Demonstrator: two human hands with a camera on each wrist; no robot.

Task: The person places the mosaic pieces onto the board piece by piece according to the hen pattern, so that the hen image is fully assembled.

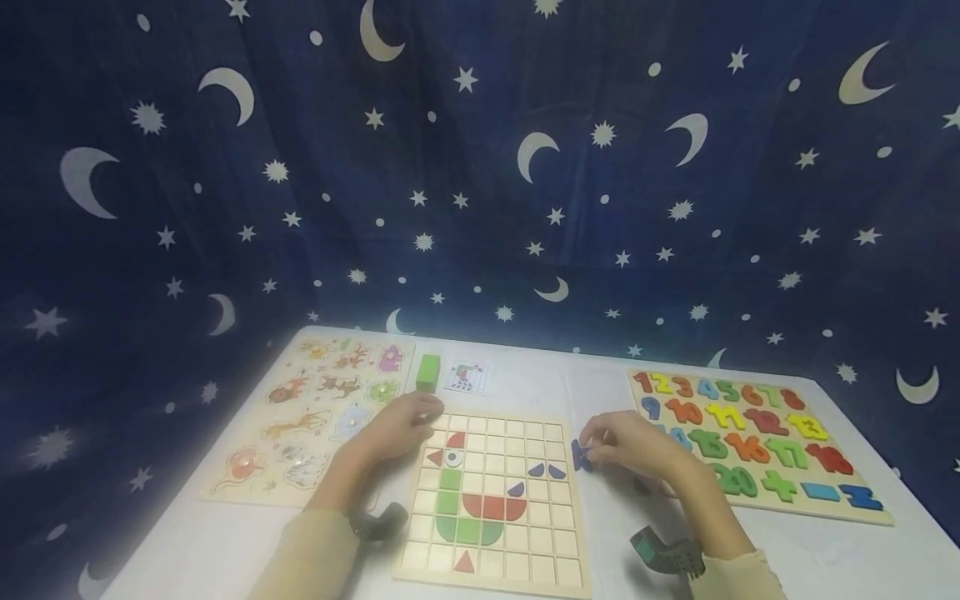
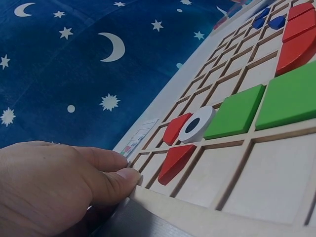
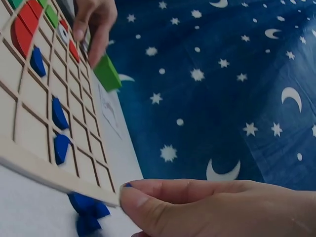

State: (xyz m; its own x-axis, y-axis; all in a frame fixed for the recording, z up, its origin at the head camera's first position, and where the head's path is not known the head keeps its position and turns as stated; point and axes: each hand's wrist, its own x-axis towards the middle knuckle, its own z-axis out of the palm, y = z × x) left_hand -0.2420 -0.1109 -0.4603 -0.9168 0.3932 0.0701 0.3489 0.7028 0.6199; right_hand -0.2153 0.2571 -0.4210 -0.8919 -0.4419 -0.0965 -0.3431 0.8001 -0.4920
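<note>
Dark blue moon-and-star curtain [image 1: 480, 167] hangs behind & beside white table [image 1: 225, 542], dim light.

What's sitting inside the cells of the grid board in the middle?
The grid board holds red, green and blue shaped pieces and a white eye disc. Most cells show bare wood; the left hand covers its far-left corner.

Bare counter [image 1: 225, 542] lies open at the near left and near right — between the boards only narrow lanes. Blue pieces [image 1: 581, 456] sit in the lane beside the grid board [image 1: 495, 500]; behind it stand a green block [image 1: 428, 372] and card [image 1: 466, 377].
</note>
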